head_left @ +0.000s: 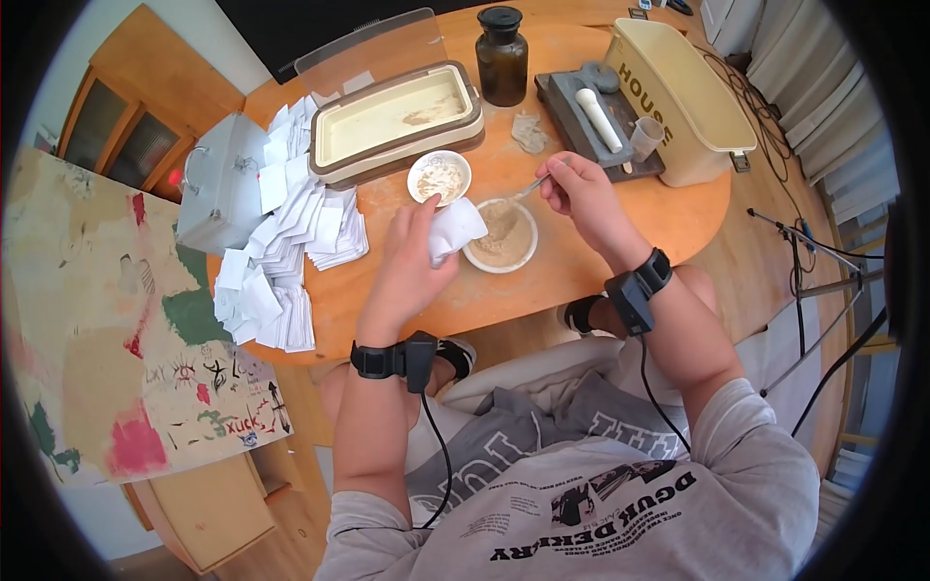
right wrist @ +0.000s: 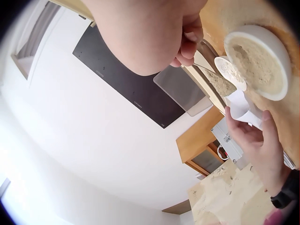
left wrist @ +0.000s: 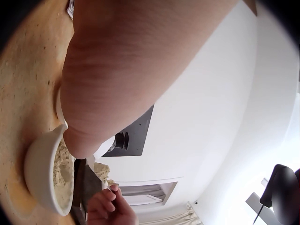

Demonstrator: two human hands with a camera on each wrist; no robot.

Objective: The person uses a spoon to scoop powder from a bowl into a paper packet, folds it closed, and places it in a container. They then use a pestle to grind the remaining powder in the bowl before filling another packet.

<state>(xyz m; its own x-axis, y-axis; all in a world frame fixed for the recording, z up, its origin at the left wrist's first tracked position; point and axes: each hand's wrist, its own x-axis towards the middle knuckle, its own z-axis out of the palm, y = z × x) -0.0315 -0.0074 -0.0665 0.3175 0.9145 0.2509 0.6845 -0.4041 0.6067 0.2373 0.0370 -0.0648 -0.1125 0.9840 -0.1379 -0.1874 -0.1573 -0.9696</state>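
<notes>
The left hand (head_left: pixel 412 261) holds a small white paper packet (head_left: pixel 455 230), its mouth spread apart in the right wrist view, at the left rim of a white bowl (head_left: pixel 523 261) of beige powder. Pinched in the right hand (head_left: pixel 586 198) is a metal spoon (right wrist: pixel 206 69), with a heap of powder (right wrist: pixel 220 84) close to the packet's mouth. A smaller white bowl (head_left: pixel 439 178) with pale contents stands just behind the packet. In the left wrist view the left hand (left wrist: pixel 108 79) hides the packet mostly.
Piles of white paper packets (head_left: pixel 281 252) lie at the left by a silver case (head_left: pixel 218 184). Behind stand a cream tray (head_left: pixel 387 121) and a dark jar (head_left: pixel 502 63). At the right are a grey stand (head_left: pixel 572 107) with a white pestle (head_left: pixel 599 121) and a cream bin (head_left: pixel 678 97).
</notes>
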